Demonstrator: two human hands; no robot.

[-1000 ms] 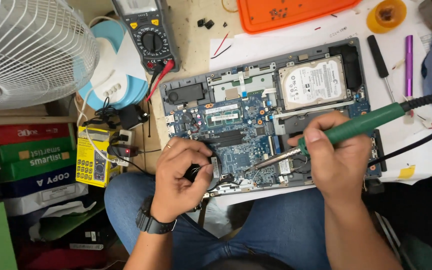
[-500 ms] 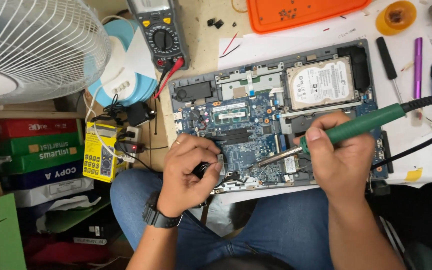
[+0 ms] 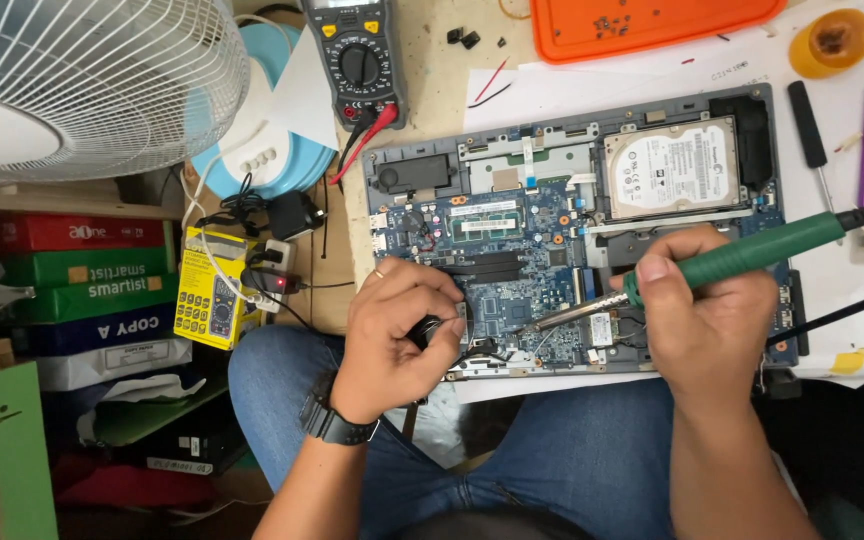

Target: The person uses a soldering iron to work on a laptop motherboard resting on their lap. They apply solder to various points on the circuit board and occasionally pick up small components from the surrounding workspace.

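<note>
Hands barely shifted: right hand point(image 3: 707, 315) clamps green soldering iron point(image 3: 752, 252); left hand point(image 3: 397, 335) pinches small black part point(image 3: 426, 331) over blue board point(image 3: 527, 260).

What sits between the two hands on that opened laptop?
In the head view, blue circuit board lies between the left hand and right hand, crossed by the soldering iron and its metal tip.

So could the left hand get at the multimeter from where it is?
Probably yes: the left hand sits at the laptop board's near edge, and the multimeter lies on open bench beyond it, though the hand already pinches a small black part.
</note>
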